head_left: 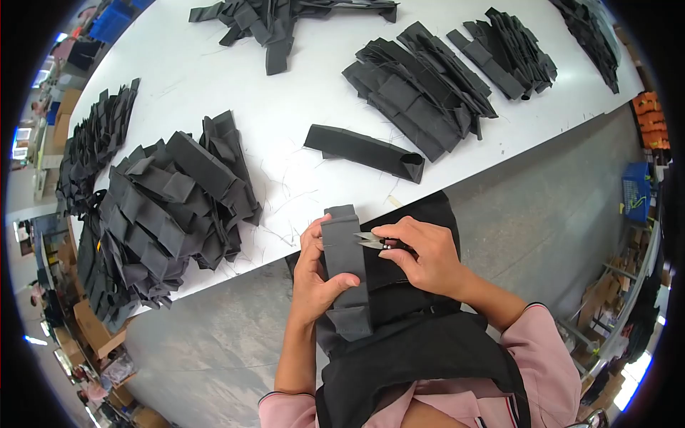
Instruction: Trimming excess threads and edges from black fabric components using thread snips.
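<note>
Our left hand [312, 278] clamps a flat, dark-grey fabric strip [343, 250]; rightward, our right hand [430, 258] pinches pointed silver metal snips [374, 245].

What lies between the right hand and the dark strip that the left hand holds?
In the head view, small snips lie there: the right hand grips them, their metal blades pointing toward the dark strip in the left hand.

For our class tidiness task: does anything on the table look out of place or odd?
Yes: loose threads litter the table beside the big left pile, looking untidy. Folded fabric lies apart from the piles. The far pile is splayed, its pieces pointing different ways. I see no spill.
</note>
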Demonstrator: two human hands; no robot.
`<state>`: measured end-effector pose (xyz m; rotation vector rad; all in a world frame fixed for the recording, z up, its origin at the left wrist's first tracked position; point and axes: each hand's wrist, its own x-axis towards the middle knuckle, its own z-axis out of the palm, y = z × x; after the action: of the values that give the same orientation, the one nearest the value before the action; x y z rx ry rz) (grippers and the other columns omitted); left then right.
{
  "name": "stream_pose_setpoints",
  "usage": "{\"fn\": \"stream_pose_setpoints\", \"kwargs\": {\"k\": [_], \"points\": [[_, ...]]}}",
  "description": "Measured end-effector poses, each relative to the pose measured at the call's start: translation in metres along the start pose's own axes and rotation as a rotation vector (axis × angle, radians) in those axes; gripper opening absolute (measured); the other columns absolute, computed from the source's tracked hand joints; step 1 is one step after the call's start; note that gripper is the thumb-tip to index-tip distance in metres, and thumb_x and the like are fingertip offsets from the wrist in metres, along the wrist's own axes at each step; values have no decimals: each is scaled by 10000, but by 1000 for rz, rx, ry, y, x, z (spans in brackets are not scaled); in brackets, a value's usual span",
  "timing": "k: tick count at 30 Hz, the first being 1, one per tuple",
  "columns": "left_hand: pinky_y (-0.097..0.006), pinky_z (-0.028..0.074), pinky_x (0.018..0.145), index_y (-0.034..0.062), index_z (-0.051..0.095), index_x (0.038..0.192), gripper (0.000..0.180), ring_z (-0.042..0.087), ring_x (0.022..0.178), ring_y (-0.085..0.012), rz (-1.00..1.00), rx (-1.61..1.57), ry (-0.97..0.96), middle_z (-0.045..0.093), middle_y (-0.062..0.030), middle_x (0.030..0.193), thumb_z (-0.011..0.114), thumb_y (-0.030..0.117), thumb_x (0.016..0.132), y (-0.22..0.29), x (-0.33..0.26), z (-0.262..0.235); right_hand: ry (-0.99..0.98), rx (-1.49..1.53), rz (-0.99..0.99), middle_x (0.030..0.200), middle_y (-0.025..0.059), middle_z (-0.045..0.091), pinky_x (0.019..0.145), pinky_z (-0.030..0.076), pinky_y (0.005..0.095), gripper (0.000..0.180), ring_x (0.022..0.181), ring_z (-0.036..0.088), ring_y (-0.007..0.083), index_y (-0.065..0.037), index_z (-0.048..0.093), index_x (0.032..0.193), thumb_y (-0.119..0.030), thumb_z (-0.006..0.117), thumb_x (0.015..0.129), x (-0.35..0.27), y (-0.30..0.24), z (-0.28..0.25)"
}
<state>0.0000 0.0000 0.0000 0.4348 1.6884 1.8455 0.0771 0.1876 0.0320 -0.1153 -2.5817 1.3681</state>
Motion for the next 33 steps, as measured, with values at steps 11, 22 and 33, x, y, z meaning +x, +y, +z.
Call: {"fn": "stream_pose_setpoints", "kwargs": {"k": [11, 22, 33], "points": [[-396, 243, 1034, 35, 575, 1035, 592, 270, 1298, -283, -4, -61, 61, 442, -87, 1243, 826, 360, 609, -2, -1, 4, 19, -41, -73, 724, 72, 612, 521, 420, 286, 293, 587, 573, 197, -42, 625, 964, -17, 702, 683, -2, -7, -6], [-391, 241, 1035, 30, 578, 1051, 598, 274, 1294, -280, 10, -6, 57, 441, -89, 1246, 822, 354, 611, -2, -2, -1, 24, -18, -34, 747, 66, 619, 534, 438, 282, 268, 622, 597, 201, -59, 626, 968, -35, 688, 708, -3, 0, 3], [-395, 253, 1033, 33, 585, 1034, 552, 290, 1288, -283, -5, -44, 63, 453, -92, 1241, 817, 310, 616, 1, -2, -2, 38, 90, 80, 767, 63, 624, 547, 455, 281, 219, 629, 604, 187, -45, 622, 932, -60, 695, 726, -3, -1, 6]]}}
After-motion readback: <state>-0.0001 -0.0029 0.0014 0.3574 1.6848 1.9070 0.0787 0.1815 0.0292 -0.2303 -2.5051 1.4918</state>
